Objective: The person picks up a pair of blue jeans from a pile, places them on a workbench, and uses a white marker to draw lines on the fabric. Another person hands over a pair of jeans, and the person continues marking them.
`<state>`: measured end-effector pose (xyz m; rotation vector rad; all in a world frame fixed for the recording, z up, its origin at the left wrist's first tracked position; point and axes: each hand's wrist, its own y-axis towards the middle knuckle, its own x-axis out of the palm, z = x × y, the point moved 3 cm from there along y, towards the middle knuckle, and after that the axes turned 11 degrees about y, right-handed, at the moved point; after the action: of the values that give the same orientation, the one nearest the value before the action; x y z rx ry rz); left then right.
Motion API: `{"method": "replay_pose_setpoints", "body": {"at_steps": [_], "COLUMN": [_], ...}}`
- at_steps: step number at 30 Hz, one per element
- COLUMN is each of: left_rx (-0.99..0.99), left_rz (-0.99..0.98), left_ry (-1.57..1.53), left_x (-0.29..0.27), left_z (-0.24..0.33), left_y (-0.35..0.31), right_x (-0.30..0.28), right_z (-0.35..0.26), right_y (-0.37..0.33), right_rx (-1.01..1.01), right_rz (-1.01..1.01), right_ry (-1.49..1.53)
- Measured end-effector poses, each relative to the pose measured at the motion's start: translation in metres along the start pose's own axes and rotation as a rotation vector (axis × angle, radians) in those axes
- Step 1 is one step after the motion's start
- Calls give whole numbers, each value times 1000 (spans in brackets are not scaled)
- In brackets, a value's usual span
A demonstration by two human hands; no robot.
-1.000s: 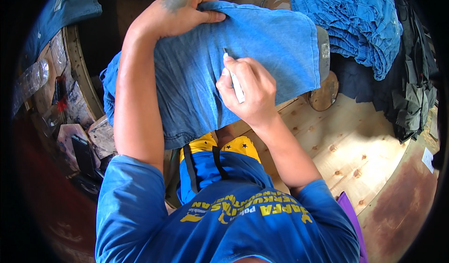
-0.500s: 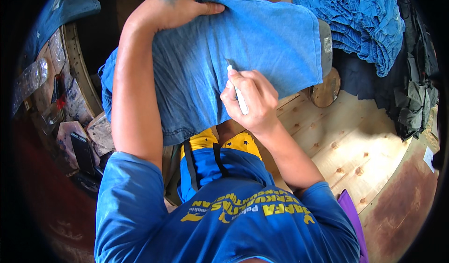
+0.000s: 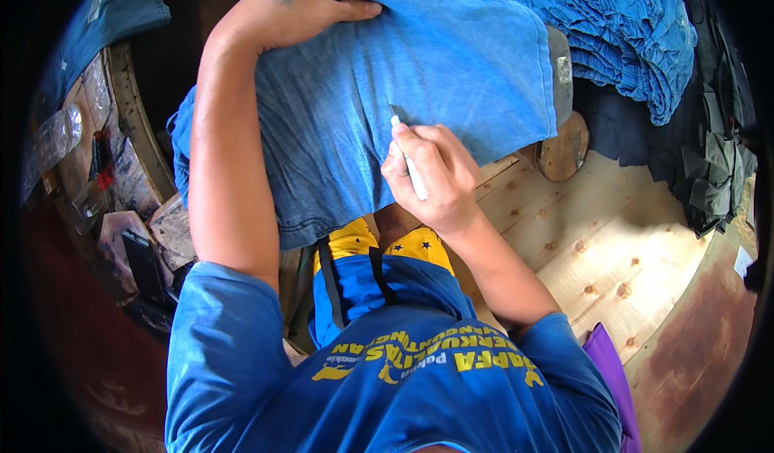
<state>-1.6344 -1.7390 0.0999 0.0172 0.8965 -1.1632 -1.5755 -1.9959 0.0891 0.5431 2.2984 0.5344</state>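
A faded blue denim garment (image 3: 419,66) is stretched over a grey rounded board (image 3: 560,70), whose end sticks out of the hem at the right. My left hand (image 3: 302,10) is closed on the far edge of the cloth, thumb on top, its other fingers hidden beyond the fold. In my right hand (image 3: 435,175), gripped like a pen, is a slim white-handled tool (image 3: 396,120) with a thin, dark, blade-like tip. That tip is at the middle of the denim, among soft creases; whether it presses the cloth cannot be told.
Folded blue garments (image 3: 605,42) are piled at the far right, next to dark cloth (image 3: 717,139). Pale wooden boards (image 3: 597,235) lie to my right, with a wooden block (image 3: 563,147) near the board's end. A black phone-like object (image 3: 145,266) and clear plastic bottle (image 3: 52,143) are at left.
The garment and my left hand have shifted very slightly left and away from me. My right hand keeps nearly the same spot, with the tool still in its grip.
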Motion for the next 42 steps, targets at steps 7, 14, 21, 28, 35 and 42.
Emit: {"method": "replay_pose_setpoints", "body": {"at_steps": [7, 14, 21, 28, 35, 42], "left_rx": [50, 47, 306, 278, 113, -97], "left_rz": [33, 38, 149, 83, -38, -219], "left_ry": [5, -20, -43, 85, 6, 153], "left_x": [-1, 4, 10, -7, -2, 4], "left_z": [-3, -15, -31, -14, -13, -2], "left_y": [-3, 4, 11, 2, -2, -11], "right_x": [1, -3, -10, -21, -36, -23], "right_z": [-1, 1, 5, -4, 2, 8], "right_y": [-5, -11, -26, -11, 14, 19], "right_rx": [-19, -72, -98, 109, 106, 51], "right_rz": [5, -12, -41, 35, 33, -116], "right_ry": [-4, 25, 77, 211, 139, 45]}}
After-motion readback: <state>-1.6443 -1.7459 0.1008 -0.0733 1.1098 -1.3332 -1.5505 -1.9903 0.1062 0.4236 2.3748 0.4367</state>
